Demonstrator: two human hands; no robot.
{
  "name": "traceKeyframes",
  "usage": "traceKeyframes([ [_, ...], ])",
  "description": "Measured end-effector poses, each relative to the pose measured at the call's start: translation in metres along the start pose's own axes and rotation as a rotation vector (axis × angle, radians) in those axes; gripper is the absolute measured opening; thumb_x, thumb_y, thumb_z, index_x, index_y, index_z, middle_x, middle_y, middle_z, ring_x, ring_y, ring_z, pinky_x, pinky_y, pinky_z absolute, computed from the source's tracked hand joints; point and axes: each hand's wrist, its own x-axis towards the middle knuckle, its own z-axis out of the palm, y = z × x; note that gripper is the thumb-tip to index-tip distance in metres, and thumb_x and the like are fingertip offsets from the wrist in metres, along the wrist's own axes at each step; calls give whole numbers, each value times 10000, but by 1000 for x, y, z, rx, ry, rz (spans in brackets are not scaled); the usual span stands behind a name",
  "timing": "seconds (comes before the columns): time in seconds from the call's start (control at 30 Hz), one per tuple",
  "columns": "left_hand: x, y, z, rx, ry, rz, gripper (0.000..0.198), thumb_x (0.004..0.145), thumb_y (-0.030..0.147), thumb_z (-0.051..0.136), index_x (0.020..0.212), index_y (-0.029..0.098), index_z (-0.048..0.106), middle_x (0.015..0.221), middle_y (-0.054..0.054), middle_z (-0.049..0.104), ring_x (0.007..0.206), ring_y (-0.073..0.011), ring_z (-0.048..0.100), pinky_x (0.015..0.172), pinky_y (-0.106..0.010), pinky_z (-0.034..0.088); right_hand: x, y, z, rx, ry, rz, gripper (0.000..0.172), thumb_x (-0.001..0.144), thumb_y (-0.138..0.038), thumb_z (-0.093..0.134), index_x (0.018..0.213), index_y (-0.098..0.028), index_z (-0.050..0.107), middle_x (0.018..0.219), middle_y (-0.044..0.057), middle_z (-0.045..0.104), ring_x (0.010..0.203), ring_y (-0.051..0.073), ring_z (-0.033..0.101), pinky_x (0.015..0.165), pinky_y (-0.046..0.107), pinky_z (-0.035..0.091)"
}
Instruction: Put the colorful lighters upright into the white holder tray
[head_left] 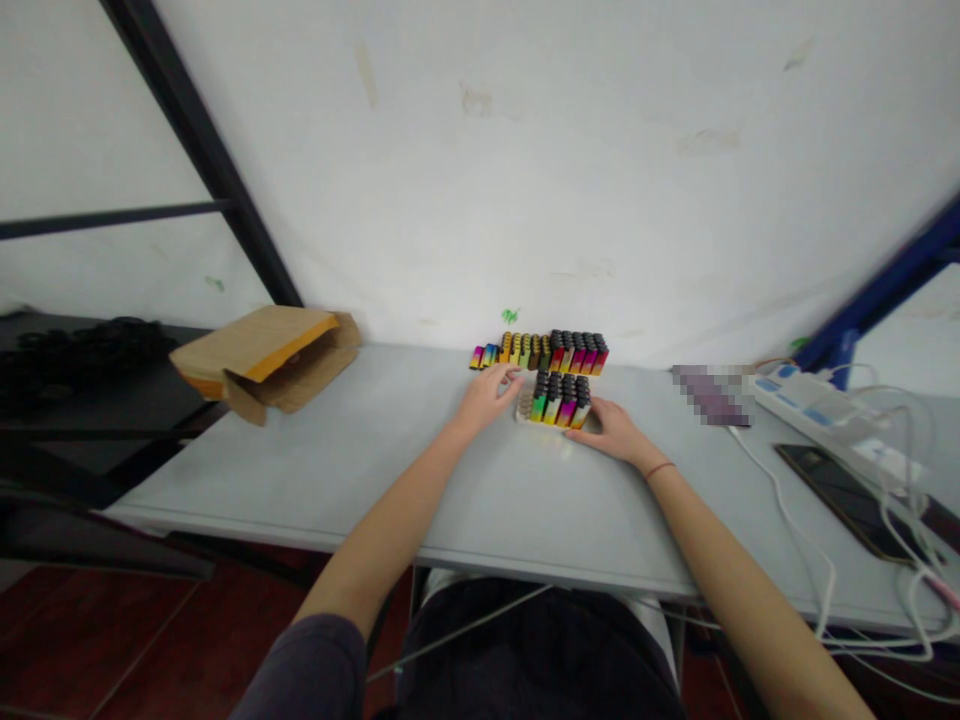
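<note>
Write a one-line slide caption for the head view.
Left hand and right hand flank upright multicoloured lighters on a grey table.

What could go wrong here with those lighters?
The upright disposable lighters sit right between the left hand and right hand, so a knock could topple them. The back row of lighters stands close behind and might go too; its left end already looks tilted.
</note>
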Motion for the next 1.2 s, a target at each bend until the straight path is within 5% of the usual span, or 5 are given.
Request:
traceKeyframes([
  [0.13,5,-27,-4,334,76,-167,418,964,269,416,1326,157,592,1405,-172,597,1329,-293,506,1154,-447,351,0,-1,-1,1,-9,-7,631,819,-600,681,1258,-151,622,1264,174,696,1125,370,652,999,513,489],
  [0.27,6,-37,-5,596,-100,-394,574,1008,310,313,1565,171,333,1628,-128,371,1493,-269,339,1202,-484,289,-1,0,-1,-9,-5,-8,640,821,-602,675,1249,-129,620,1244,190,698,1107,376,650,988,523,486],
  [0.8,2,-21,-27,839,-145,-498,362,1001,347,447,1266,156,602,1281,-189,634,1232,-332,559,979,-443,461,-1,-2,-3,-20,-19,1,622,825,-643,654,1198,-146,627,1127,161,720,1023,347,662,906,461,507],
  [1.0,6,-25,-27,596,-48,-491,469,970,145,403,1423,53,481,1235,-244,618,1114,-306,634,937,-388,480,-1,0,-2,-13,-16,0,638,821,-631,666,1225,-138,627,1175,173,715,1064,363,659,932,474,504],
  [1.2,18,-8,-19,-335,367,-456,255,961,242,482,1150,167,636,901,-53,629,679,-142,631,738,-287,524,0,3,0,1,-15,-8,655,819,-614,677,1266,-141,613,1278,184,686,1156,378,640,1014,515,481],
])
